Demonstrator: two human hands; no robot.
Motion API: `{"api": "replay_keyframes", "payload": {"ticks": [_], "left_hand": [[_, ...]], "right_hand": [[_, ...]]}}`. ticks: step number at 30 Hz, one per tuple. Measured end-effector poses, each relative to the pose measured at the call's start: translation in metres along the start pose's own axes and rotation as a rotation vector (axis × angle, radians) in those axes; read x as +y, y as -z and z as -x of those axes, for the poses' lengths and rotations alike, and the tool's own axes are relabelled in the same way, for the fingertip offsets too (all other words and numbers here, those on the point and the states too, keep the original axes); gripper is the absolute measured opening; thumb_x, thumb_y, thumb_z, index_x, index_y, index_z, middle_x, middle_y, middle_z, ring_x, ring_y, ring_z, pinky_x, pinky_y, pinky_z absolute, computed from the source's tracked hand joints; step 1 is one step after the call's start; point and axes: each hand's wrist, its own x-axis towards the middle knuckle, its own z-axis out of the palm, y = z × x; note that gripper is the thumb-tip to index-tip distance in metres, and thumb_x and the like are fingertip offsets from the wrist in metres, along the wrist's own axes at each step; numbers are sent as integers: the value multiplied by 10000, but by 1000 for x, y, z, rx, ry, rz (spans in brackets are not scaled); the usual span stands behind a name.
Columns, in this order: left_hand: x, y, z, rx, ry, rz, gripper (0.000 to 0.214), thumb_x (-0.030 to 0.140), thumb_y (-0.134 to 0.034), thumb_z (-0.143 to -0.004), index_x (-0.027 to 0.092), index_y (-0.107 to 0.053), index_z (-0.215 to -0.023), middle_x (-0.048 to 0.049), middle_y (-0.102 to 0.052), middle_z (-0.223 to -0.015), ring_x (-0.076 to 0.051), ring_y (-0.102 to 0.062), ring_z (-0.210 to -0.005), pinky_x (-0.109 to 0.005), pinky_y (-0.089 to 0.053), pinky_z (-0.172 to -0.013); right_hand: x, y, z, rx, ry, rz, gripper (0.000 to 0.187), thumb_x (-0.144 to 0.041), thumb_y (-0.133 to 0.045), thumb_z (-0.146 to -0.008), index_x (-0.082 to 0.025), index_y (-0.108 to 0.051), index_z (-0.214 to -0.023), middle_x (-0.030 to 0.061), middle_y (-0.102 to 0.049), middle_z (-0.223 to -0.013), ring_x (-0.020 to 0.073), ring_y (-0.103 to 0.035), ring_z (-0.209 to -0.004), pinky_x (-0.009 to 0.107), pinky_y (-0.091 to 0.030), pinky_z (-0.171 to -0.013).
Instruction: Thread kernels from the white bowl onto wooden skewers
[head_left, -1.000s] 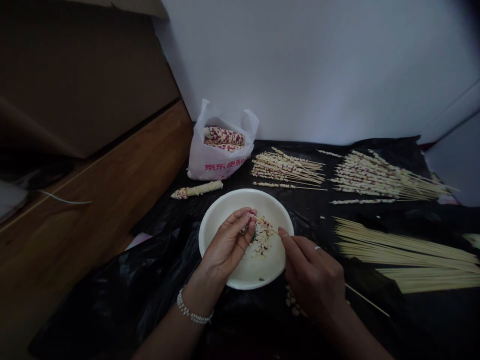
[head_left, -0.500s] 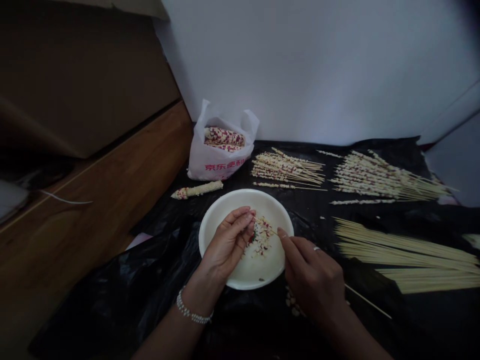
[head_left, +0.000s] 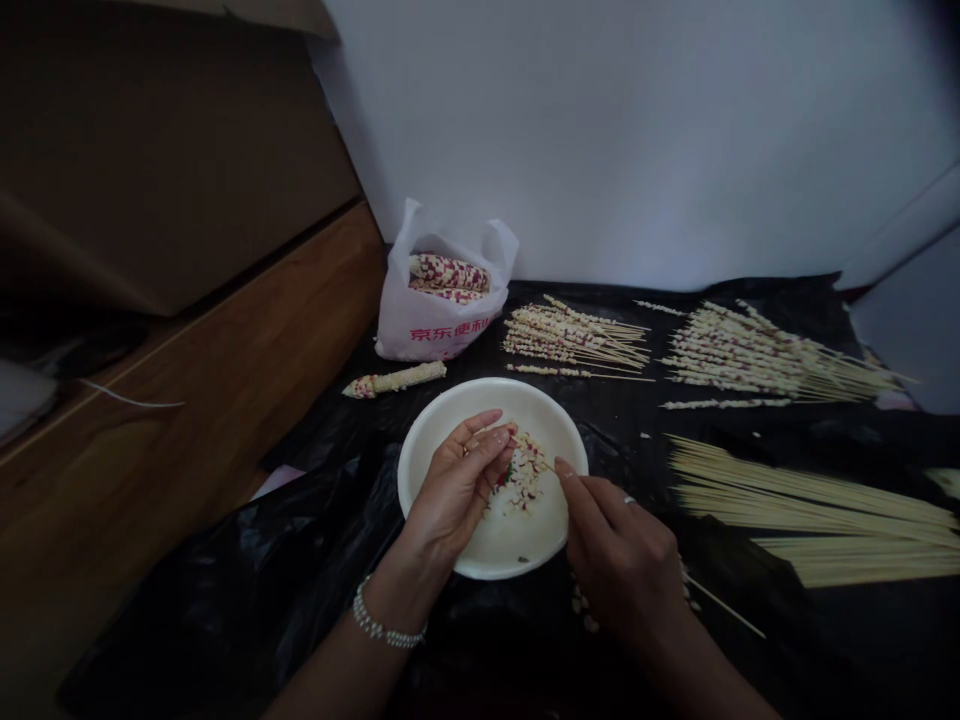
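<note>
A white bowl on black plastic sheeting holds a small heap of white and purple corn kernels. My left hand hovers over the bowl, its fingertips pinched on a kernel at the tip of a thin bamboo skewer. My right hand grips that skewer, whose tail sticks out to the lower right behind the hand. A bead bracelet circles my left wrist.
A white plastic bag with corn cobs stands behind the bowl, and a stripped cob lies beside it. Two piles of threaded skewers lie at the back. Bare skewers lie at right. A wooden ledge runs along the left.
My left fingers shifted slightly at the skewer tip. My right hand moved a little left and down, so the skewer's tail swung lower.
</note>
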Motion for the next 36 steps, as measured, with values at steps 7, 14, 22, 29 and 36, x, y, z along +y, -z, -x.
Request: {"api": "replay_keyframes", "payload": {"ticks": [7, 14, 22, 29, 36], "left_hand": [[-1, 1, 2, -15, -9, -59, 293, 106, -734, -724, 140, -636, -999, -44, -713, -845, -84, -660, -706, -176, -548, -709], [-4, 1, 3, -84, 8, -100, 285, 120, -744, -719, 131, -640, -985, -47, -713, -832, -85, -657, -709, -179, -533, -725], [1, 1, -1, -138, 180, 108, 334, -12, -556, -778, 97, -636, -1083, -130, -695, -1052, -188, -660, -1002, -278, -530, -889], [3, 3, -3, -93, 132, 98, 484, -96, -513, -736, 77, -610, -1177, -163, -679, -1113, -214, -627, -1096, -240, -536, -864], [2, 0, -1, -97, 97, 50, 296, 68, -566, -848, 89, -642, -1133, -152, -682, -1113, -189, -654, -1017, -243, -535, -849]], "right_hand": [[-1, -1, 0, 6, 6, 12, 323, -81, -493, -895, -108, -594, -1200, 60, -695, -879, 120, -615, -730, 228, -432, -624], [-3, -2, 0, 14, 4, -8, 326, -69, -495, -885, -101, -585, -1197, 52, -686, -855, 111, -618, -727, 226, -437, -609], [1, 2, -3, -7, 0, 20, 308, -91, -481, -903, -107, -604, -1184, 56, -687, -842, 112, -612, -712, 223, -432, -608], [2, 3, -4, 0, 1, 20, 299, -93, -499, -897, -107, -616, -1172, 58, -693, -860, 111, -616, -723, 223, -427, -620], [1, 2, -3, -13, -9, 19, 311, -89, -506, -893, -119, -616, -1182, 44, -683, -837, 112, -612, -716, 228, -419, -624]]}}
